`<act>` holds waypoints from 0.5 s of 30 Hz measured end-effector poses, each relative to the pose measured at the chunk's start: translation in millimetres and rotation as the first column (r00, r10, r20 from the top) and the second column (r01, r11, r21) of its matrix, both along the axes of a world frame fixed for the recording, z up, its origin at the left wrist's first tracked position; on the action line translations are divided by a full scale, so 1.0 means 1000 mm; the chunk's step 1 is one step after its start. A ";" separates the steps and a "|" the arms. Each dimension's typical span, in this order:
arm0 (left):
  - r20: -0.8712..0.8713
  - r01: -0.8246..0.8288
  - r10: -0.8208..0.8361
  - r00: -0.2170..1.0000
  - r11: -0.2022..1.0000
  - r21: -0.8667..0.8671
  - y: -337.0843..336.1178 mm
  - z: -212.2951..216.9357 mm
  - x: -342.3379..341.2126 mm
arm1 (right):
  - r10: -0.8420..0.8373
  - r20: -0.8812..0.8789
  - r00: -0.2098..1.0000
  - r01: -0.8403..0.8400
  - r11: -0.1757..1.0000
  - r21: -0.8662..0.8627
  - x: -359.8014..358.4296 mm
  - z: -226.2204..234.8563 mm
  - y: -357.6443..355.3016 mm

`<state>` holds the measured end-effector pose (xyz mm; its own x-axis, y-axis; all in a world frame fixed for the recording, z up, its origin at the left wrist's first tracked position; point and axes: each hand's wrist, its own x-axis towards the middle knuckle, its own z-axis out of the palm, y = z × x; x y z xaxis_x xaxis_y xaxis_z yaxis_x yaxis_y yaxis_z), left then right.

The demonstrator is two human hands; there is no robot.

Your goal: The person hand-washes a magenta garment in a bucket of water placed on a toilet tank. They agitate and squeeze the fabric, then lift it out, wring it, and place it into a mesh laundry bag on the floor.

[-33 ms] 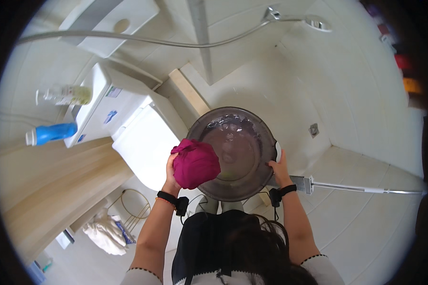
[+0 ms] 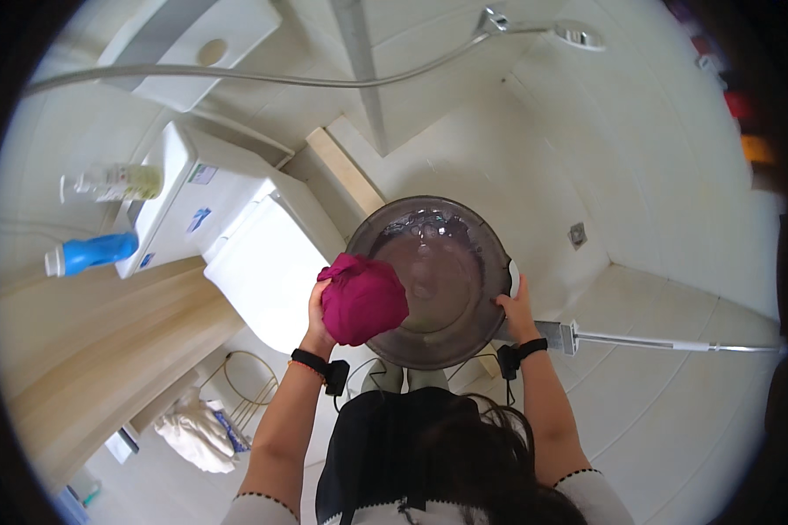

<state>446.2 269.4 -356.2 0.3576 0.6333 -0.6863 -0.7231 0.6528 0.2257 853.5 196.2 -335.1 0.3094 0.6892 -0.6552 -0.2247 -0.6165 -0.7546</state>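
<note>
A bunched magenta cloth (image 2: 363, 299) rests in my left hand (image 2: 317, 324), whose fingers are closed around its left side and partly hidden by it. The cloth overlaps the left rim of a round, dark translucent basin (image 2: 483, 337). Shallow water glints inside the basin, brightest along its far side. My right hand (image 2: 518, 315) grips the basin's right rim, with the thumb over the edge and the other fingers largely out of sight. Whether my left hand also touches the basin, I cannot tell.
To the left stands a white toilet (image 2: 276, 262), its lid down. A blue bottle (image 2: 96, 254) and a pump bottle (image 2: 118, 182) sit beside its tank. A metal bar (image 2: 674, 345) extends right. A shower hose (image 2: 306, 82) crosses the far side; a drain (image 2: 577, 234) lies in the floor.
The surroundings sit slightly farther left in the picture. Reflections on the water have altered a little. Both hands keep their holds.
</note>
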 end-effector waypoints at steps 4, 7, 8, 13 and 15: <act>-0.017 0.089 -0.088 0.996 0.996 0.024 0.028 -0.047 0.074 | -0.039 0.027 0.999 0.040 0.999 -0.025 0.070 -0.058 -0.015; -0.022 0.179 -0.178 0.984 0.982 0.056 0.041 -0.089 0.105 | -0.060 0.039 0.997 0.061 0.998 -0.035 0.102 -0.112 -0.030; -0.026 0.189 -0.188 0.982 0.981 0.034 0.045 -0.107 0.116 | -0.059 0.048 0.997 0.062 0.997 -0.045 0.111 -0.131 -0.036; 0.019 0.220 -0.219 0.976 0.966 -0.133 0.063 -0.200 0.169 | -0.102 0.073 0.992 0.112 0.981 -0.157 0.153 -0.225 -0.059; 0.043 0.267 -0.267 0.963 0.964 -0.004 0.068 -0.233 0.192 | -0.156 0.051 0.987 0.162 0.968 -0.191 0.165 -0.261 -0.064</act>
